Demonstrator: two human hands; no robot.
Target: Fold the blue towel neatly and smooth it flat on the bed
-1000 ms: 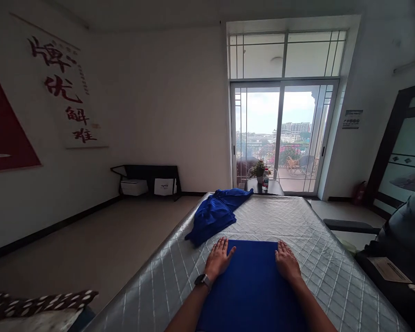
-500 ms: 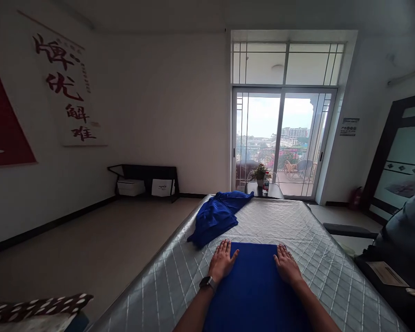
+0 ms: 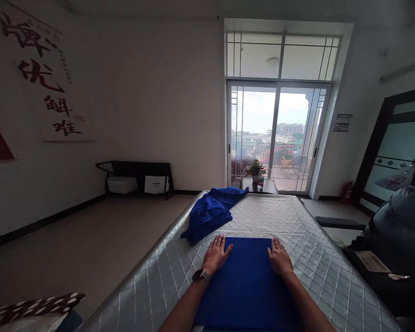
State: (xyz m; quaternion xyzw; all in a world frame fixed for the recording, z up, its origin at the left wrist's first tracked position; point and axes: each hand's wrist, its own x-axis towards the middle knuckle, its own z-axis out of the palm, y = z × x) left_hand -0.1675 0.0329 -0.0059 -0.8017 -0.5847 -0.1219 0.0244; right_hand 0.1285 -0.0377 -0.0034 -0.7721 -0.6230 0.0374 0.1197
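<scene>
A blue cloth (image 3: pixel 247 286), folded into a flat rectangle, lies in front of me on a silver quilted table cover (image 3: pixel 152 272). My left hand (image 3: pixel 216 255) rests flat on its far left corner, fingers stretched forward and thumb out to the side. On the far right corner lies my right hand (image 3: pixel 279 256), likewise flat with the fingers extended. Neither hand grips anything. Beyond my left hand, a second blue cloth (image 3: pixel 210 214) is crumpled near the far left edge of the cover. A watch (image 3: pixel 201 274) is on my left wrist.
A small dark table (image 3: pixel 269 186) with a potted plant (image 3: pixel 255 169) and a bottle (image 3: pixel 260 179) stands past the far edge. On the right is a black leather chair (image 3: pixel 397 221). A low black rack (image 3: pixel 140 168) stands along the back wall; a spotted cushion (image 3: pixel 38 304) is at lower left.
The view has shifted slightly, so everything sits a little further left and higher. Both hands stay flat on the folded cloth's far corners.
</scene>
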